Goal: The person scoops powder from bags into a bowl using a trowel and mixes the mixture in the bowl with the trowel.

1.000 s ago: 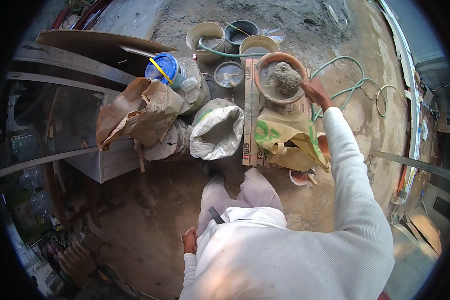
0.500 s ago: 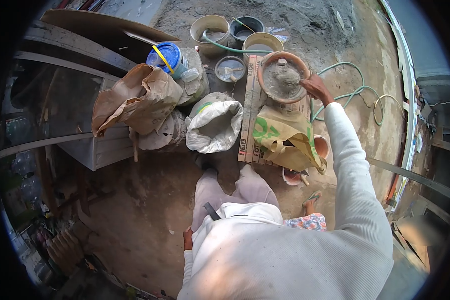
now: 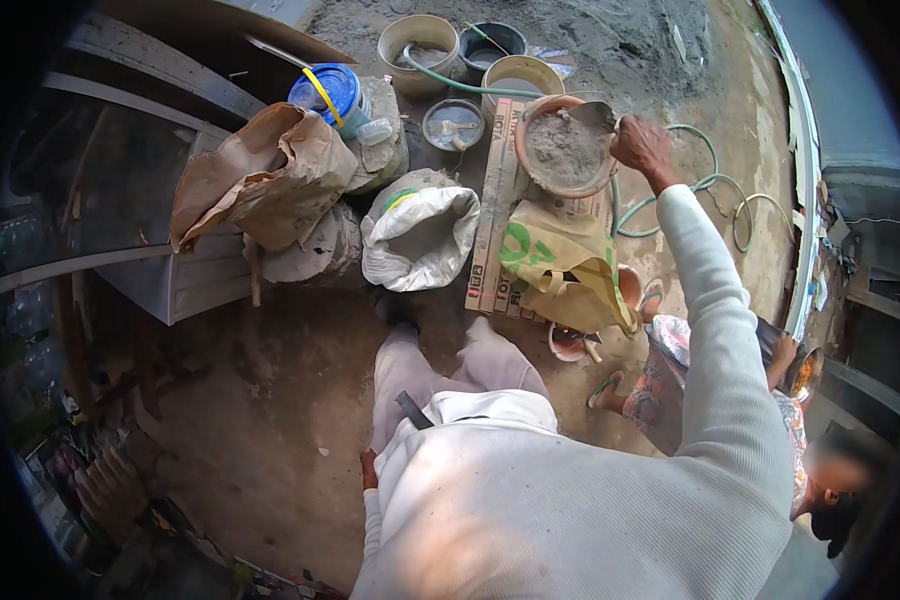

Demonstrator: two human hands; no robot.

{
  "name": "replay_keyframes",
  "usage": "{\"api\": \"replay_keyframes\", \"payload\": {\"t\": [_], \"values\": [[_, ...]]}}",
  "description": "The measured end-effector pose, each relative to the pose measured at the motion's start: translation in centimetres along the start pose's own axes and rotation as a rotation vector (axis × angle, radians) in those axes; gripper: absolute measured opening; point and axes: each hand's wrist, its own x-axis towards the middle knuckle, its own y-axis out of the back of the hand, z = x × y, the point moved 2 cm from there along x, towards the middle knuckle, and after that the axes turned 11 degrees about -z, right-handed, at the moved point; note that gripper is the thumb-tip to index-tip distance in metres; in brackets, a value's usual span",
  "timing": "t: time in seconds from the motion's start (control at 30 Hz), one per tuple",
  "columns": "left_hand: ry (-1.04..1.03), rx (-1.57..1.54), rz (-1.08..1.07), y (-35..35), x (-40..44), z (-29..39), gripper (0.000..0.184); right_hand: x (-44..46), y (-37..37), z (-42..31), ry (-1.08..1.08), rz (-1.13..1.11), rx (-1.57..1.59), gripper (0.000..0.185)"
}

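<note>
My right hand (image 3: 644, 146) is closed around the handle of a trowel, at the right rim of a round clay-coloured basin (image 3: 522, 150). The trowel's dark blade (image 3: 594, 116) rests over the far right part of the basin, above grey wet mortar (image 3: 562, 152). Long printed cardboard boxes (image 3: 494, 215) lie under the basin, and a yellow-green bag (image 3: 562, 262) is draped in front of it. My left hand (image 3: 368, 468) hangs beside my left hip; only a little of it shows, and its fingers are hidden.
Left of the boxes stand an open white sack (image 3: 378, 245), a brown paper sack (image 3: 310, 180) and a blue-lidded bucket (image 3: 327, 92). Water buckets (image 3: 417, 40) are behind, with a green hose (image 3: 715, 180) to the right. Another person (image 3: 660, 390) walks at the right, carrying a dark container.
My right hand has lifted and turned, so the trowel blade now shows above the mortar, near the basin's far rim. The other person has come further into view on the right.
</note>
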Motion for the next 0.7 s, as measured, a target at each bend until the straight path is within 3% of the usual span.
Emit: {"api": "replay_keyframes", "payload": {"t": [0.1,0.33,0.57,0.7], "values": [[-0.002,0.008,0.001,0.1,-0.2,0.4,0.036,0.9,-0.1,-1.4,0.021,0.146,-0.026,0.018],[-0.018,0.017,-0.003,0.6,-0.2,0.7,0.034,-0.8,-4.1,-2.7,0.332,0.158,-0.288,0.010],[-0.075,0.048,-0.038,0.8,1.9,1.3,0.033,-6.0,-2.0,-2.2,0.125,0.032,-0.176,0.019],[-0.193,0.086,-0.054,2.3,2.9,4.3,0.032,-11.1,2.3,-9.6,0.054,0.092,0.095,0.020]]}}
